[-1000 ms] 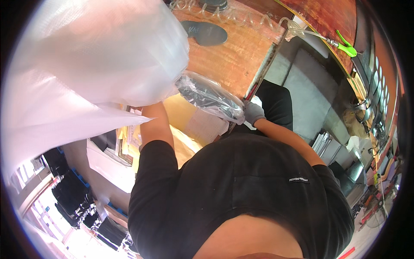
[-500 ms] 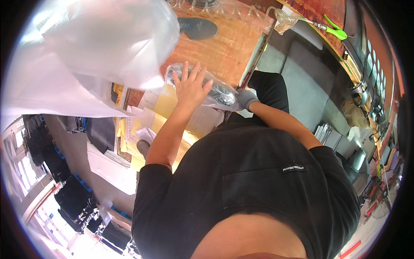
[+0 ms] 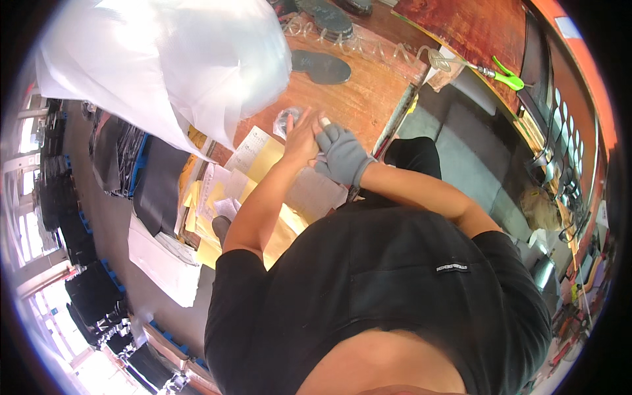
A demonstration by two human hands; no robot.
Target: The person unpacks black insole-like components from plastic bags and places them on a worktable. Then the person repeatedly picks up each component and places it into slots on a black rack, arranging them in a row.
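Observation:
My bare left hand (image 3: 304, 139) lies on the work table, fingers stretched out and apart. Beside its fingers a crumpled part of a clear plastic bag (image 3: 286, 122) shows; the rest of the bag and its dark contents are hidden under my hands. My right hand (image 3: 342, 155), in a grey glove with a bare fingertip, crosses over to the left one and touches it. The gloved fingers are bent and close together; what they hold, if anything, is out of sight. A dark shoe sole (image 3: 322, 68) lies farther up on the wooden table (image 3: 378, 82).
A large translucent plastic sheet (image 3: 171, 66) bulges at the upper left. Papers (image 3: 260, 155) lie by my left forearm. A coiled clear hose (image 3: 378, 49) runs along the far side to a green air gun (image 3: 508, 78). More dark soles (image 3: 326, 18) lie at the back.
My right hand has moved left from the bag's right end to my left hand. The bag, stretched out before, is now mostly covered. The view has shifted slightly.

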